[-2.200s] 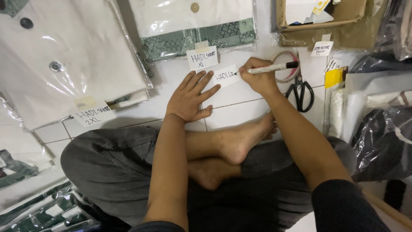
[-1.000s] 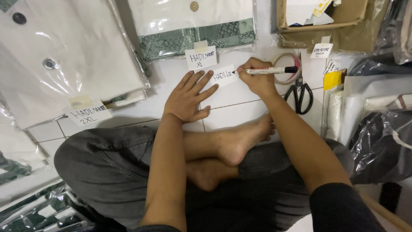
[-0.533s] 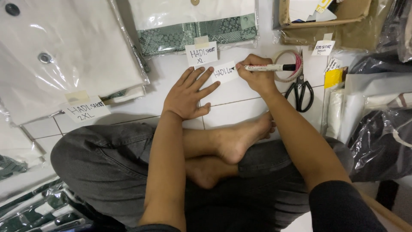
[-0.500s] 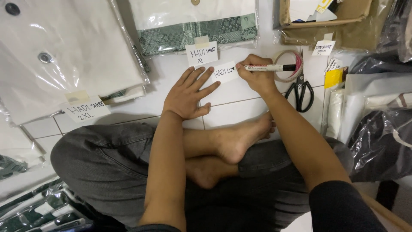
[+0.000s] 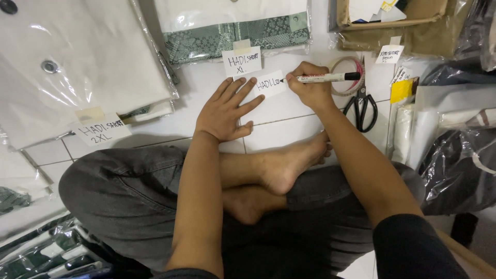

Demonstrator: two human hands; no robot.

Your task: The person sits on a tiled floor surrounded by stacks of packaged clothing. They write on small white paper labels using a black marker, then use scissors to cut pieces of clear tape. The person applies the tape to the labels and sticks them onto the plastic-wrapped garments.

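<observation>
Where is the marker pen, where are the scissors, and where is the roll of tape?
marker pen (image 5: 326, 78): head view, middle of its white barrel, in the right hand.
scissors (image 5: 361, 106): head view, on the black handles.
roll of tape (image 5: 351, 88): head view, on its ring's right part.

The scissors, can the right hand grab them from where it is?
Probably yes: the scissors lie on bare tile just beside the right hand, nothing between, though it holds a marker.

floor: white tiles | grout: dark | light: even
</observation>
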